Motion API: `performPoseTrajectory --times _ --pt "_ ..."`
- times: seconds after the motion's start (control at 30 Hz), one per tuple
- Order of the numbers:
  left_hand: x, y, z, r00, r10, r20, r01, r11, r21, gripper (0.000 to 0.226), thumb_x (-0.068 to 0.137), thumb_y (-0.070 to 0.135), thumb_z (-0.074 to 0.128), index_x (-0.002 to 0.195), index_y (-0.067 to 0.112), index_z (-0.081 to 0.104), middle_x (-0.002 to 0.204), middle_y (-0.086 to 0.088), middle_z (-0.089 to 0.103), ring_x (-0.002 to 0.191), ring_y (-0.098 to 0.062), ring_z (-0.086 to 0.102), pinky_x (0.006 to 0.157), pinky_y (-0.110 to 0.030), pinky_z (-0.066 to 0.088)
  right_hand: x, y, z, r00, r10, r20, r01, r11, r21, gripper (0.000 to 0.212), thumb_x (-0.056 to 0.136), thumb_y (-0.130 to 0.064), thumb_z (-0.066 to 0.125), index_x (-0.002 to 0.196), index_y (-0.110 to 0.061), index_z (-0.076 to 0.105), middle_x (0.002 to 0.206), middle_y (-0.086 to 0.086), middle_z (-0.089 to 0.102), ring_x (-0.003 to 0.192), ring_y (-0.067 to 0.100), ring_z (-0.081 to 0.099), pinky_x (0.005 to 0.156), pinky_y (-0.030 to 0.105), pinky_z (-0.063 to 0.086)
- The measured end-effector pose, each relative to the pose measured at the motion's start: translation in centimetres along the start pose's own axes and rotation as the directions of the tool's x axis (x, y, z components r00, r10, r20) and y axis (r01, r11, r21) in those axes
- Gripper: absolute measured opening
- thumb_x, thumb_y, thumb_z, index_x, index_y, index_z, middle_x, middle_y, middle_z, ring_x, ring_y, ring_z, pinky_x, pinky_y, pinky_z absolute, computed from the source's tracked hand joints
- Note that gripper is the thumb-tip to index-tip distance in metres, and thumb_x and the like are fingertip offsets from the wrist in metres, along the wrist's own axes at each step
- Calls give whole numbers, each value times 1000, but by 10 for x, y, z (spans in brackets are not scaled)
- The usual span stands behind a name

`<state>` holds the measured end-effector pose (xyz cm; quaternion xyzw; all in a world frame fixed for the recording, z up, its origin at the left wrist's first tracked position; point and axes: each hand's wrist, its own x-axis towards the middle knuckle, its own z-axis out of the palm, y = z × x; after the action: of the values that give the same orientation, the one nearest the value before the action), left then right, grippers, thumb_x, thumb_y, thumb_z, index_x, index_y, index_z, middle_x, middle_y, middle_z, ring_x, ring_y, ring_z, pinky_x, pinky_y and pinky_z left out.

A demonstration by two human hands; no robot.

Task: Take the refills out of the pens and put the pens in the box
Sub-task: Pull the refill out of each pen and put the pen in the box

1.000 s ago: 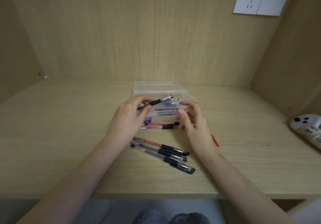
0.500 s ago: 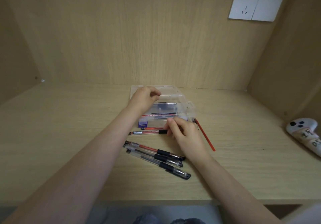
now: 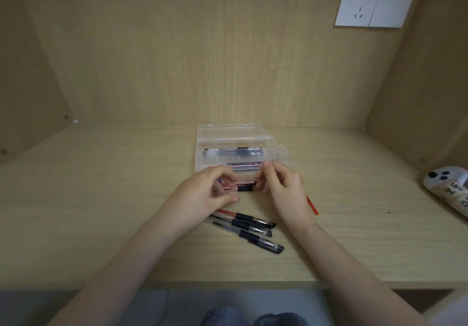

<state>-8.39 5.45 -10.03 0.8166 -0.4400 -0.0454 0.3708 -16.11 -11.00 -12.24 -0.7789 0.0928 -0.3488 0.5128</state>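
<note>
Head view: both hands, left (image 3: 202, 194) and right (image 3: 281, 186), grip one pen (image 3: 243, 188) lying crosswise just before the box (image 3: 202, 146), ends pinched.

Wooden surface (image 3: 101, 211) carries: clear box (image 3: 235, 146) at centre; three pens (image 3: 248, 229) at 6 o'clock; white controller (image 3: 448, 189) at 3 o'clock.

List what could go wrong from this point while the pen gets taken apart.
1. Both hands, left hand and right hand, hold a red pen right against the clear box; a hard pull may knock it.
2. The three pens lying near the desk edge could be swept off by a forearm.
</note>
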Motion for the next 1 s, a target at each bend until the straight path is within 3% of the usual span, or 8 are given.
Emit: performPoseTrajectory --times 0.07,0.2,0.3,0.4,0.57,0.77,0.87,1.0 --pt "-4 -4 1 996 -16 85 18 1000 -19 22 74 28 75 92 33 63 91 14 65 80 0 61 76 -26 51 1 -1 0 999 36 -31 -34 997 73 36 98 -22 46 69 -7 62 46 -10 55 54 11 52 59 20 42" --pt "-4 1 9 981 45 191 -50 998 24 22 77 20 74 98 24 71 97 13 65 90 5 58 80 -6 40 1 -2 0 999 49 -7 -48 996 79 37 98 -22 45 72 -3 62 50 -5 55 52 10 50 57 17 41" --pt "0 2 9 980 76 183 -103 984 145 23 76 26 73 99 30 71 98 15 64 93 3 55 86 -15 41 0 -4 0 999 48 11 -49 997 67 37 98 -24 45 72 -4 63 55 0 57 51 7 48 57 18 41" --pt "1 -1 10 990 90 110 -110 974 200 16 77 28 72 92 30 72 94 14 63 92 -3 56 86 -27 43 0 -4 -1 998 55 17 -56 995 78 37 98 -25 46 72 -5 63 55 -4 57 51 6 49 57 19 42" --pt "0 -5 8 983 54 -176 -34 993 113 15 78 25 72 90 30 65 92 15 63 85 0 59 82 -27 47 -3 -6 -3 993 12 115 -13 1000 8 32 95 -31 50 76 -13 67 58 -17 58 62 -1 52 65 16 39" --pt "7 0 11 982 20 -188 15 983 181 14 84 30 63 94 35 55 95 16 62 88 -5 59 79 -37 50 -1 -5 -3 983 42 180 -56 996 72 13 88 -22 64 82 -10 68 62 1 61 55 5 51 60 18 41" --pt "9 8 14 989 24 -148 2 985 171 19 85 44 57 102 38 54 99 18 63 90 -2 59 80 -30 49 -1 -5 -4 983 51 177 -76 988 135 10 86 -13 66 83 -4 68 63 5 62 54 8 51 57 18 42" --pt "9 9 19 982 36 -183 9 972 234 20 85 47 57 101 35 61 87 16 68 83 -3 60 68 -22 42 -1 -5 -2 980 42 197 -76 983 167 9 85 -9 66 82 -1 68 63 7 63 51 8 51 53 15 41"
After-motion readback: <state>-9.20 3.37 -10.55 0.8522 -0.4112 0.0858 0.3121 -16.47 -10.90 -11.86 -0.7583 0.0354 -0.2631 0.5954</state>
